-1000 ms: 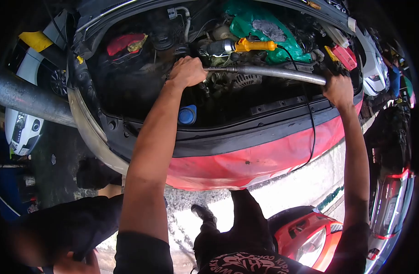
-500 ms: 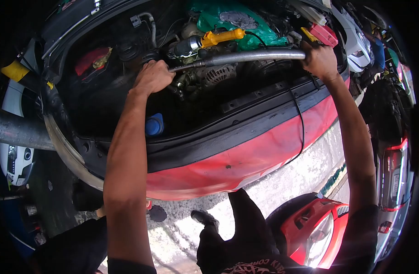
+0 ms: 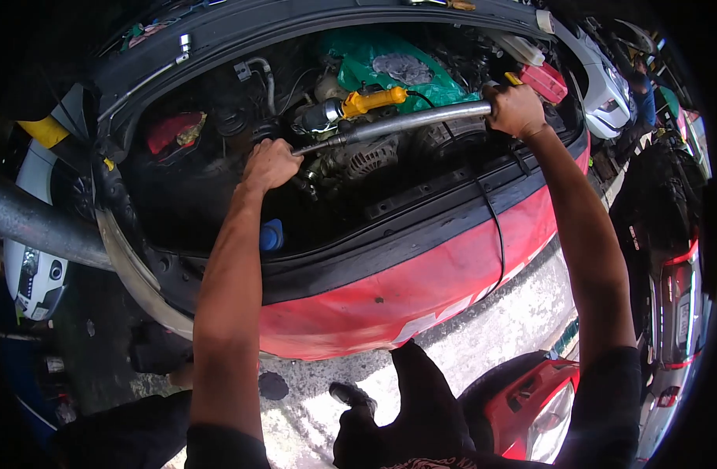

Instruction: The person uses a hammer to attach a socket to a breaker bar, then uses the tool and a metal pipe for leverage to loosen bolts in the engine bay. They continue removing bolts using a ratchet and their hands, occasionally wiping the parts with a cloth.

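Over the open engine bay, a long metal pipe (image 3: 421,119) runs from left to right, slid over or joined to a thinner wrench shaft (image 3: 318,145). My left hand (image 3: 272,164) is closed around the left end of that shaft, hiding the wrench's head. At the far end, my right hand (image 3: 516,111) wraps round the pipe, its right tip showing just past the fingers. Behind the pipe lies a yellow-and-grey power tool (image 3: 370,102) with a black cord. The alternator (image 3: 370,159) sits below the shaft.
A green plastic bag (image 3: 350,59) lies at the back of the bay, near a red container (image 3: 544,82). A blue cap (image 3: 271,234) is at the front left. The red bumper (image 3: 350,316) stands before me. A detached red headlight assembly (image 3: 538,410) is by my legs.
The pipe's right end and my right hand have swung left and slightly away from me relative to the car. My left hand stays at the wrench end. The view has shifted a little.
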### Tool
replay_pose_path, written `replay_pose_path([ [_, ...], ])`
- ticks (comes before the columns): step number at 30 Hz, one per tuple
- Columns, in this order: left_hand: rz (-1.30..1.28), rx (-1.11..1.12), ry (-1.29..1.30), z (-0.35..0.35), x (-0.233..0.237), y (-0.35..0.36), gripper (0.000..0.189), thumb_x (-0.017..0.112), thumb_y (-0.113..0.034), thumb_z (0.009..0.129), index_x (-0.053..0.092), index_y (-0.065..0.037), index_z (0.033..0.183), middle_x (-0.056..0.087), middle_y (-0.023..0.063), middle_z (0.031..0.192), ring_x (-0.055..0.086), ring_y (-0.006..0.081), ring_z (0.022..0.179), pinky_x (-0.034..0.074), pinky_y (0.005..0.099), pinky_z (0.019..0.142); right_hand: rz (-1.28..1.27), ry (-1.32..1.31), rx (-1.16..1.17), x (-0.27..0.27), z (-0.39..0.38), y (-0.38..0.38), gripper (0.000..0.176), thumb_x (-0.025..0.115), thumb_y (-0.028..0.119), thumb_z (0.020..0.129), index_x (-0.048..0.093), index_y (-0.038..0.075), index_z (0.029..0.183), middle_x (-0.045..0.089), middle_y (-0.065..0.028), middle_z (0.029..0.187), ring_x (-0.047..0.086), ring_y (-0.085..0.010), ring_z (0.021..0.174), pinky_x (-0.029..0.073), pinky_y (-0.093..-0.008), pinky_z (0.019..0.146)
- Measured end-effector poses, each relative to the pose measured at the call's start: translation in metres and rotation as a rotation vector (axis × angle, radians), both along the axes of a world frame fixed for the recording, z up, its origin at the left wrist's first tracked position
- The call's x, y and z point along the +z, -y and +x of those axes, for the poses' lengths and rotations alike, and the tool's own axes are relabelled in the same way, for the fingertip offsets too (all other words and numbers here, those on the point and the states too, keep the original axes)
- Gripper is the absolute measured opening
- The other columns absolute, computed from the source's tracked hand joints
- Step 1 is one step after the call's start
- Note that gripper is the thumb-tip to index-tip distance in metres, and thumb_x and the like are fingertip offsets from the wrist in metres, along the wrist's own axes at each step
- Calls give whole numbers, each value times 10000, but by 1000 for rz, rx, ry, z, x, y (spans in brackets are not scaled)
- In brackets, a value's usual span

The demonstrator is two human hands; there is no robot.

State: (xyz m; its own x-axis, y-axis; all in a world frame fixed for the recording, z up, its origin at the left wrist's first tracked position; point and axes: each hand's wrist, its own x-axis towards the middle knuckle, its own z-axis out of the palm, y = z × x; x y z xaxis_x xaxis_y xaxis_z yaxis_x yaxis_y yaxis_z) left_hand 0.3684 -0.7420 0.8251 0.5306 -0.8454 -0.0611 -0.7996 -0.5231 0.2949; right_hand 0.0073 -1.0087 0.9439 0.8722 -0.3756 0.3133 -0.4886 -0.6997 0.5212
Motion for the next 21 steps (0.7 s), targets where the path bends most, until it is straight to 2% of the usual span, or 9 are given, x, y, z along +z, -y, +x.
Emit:
replay_pose_path([
  [2, 46, -54, -42, -6, 11, 1, 413, 630, -370, 896, 756, -29, 1091, 664, 264, 1227, 587, 407, 1227, 443, 454, 1087, -52, 71, 104, -11, -7, 10, 273, 662, 275, 755, 711, 137, 986, 685, -147, 670, 704, -336, 650, 559, -456, 644],
  [4, 78, -25, -84, -12, 18, 0, 403, 613, -360, 900, 757, -23, 1067, 674, 273, 1194, 600, 408, 1204, 447, 443, 1081, 14, -26, 40, -5, -1, 23, 304, 656, 263, 756, 717, 133, 1023, 688, -160, 678, 700, -350, 656, 561, -462, 656],
  [5, 47, -79, -13, -14, 11, -5, 406, 613, -357, 901, 750, -22, 1085, 682, 271, 1171, 598, 403, 1212, 454, 443, 1073, -2, -89, 40, -3, 8, 52, 298, 657, 265, 754, 718, 128, 1012, 688, -169, 684, 700, -356, 675, 563, -461, 672],
  [6, 149, -27, -184, -19, 25, -10, 427, 611, -367, 913, 732, -13, 1120, 668, 256, 1217, 578, 392, 1250, 445, 454, 1087, -16, -134, 66, -7, 32, 76, 294, 658, 267, 753, 719, 123, 1001, 688, -178, 690, 700, -362, 694, 564, -461, 688],
  [8, 25, 49, -121, -6, 6, -28, 391, 602, -331, 907, 741, 23, 997, 679, 307, 1100, 616, 444, 1141, 477, 484, 1020, 36, -96, 117, 9, 103, 44, 272, 684, 274, 746, 720, 88, 941, 708, -172, 779, 701, -357, 776, 563, -440, 744],
  [9, 30, 87, -124, 0, 5, -32, 385, 603, -325, 907, 738, 23, 1003, 682, 307, 1084, 614, 445, 1143, 476, 484, 1022, 70, -91, 191, 6, 133, 36, 258, 689, 261, 750, 716, 84, 935, 711, -158, 795, 702, -352, 778, 562, -438, 736],
  [14, 126, 42, -205, 11, 9, -35, 378, 613, -325, 921, 714, 38, 937, 690, 306, 981, 647, 444, 1061, 490, 503, 968, 192, -7, 384, -44, 187, 33, 163, 704, 124, 752, 692, 66, 903, 708, -139, 854, 696, -344, 780, 556, -441, 715],
  [18, 155, 25, -307, 26, 1, -32, 390, 603, -345, 947, 704, 29, 901, 684, 271, 841, 672, 418, 930, 500, 510, 894, 216, -53, 406, -26, 203, 53, 204, 700, 88, 781, 704, 66, 983, 696, -152, 830, 691, -350, 763, 558, -446, 732],
  [21, 167, 39, -390, 29, 9, -29, 389, 593, -360, 966, 703, 4, 883, 667, 213, 739, 671, 388, 817, 513, 485, 859, 196, -67, 466, -23, 198, 71, 232, 698, 85, 785, 704, 73, 1016, 696, -138, 886, 691, -339, 830, 559, -446, 761],
])
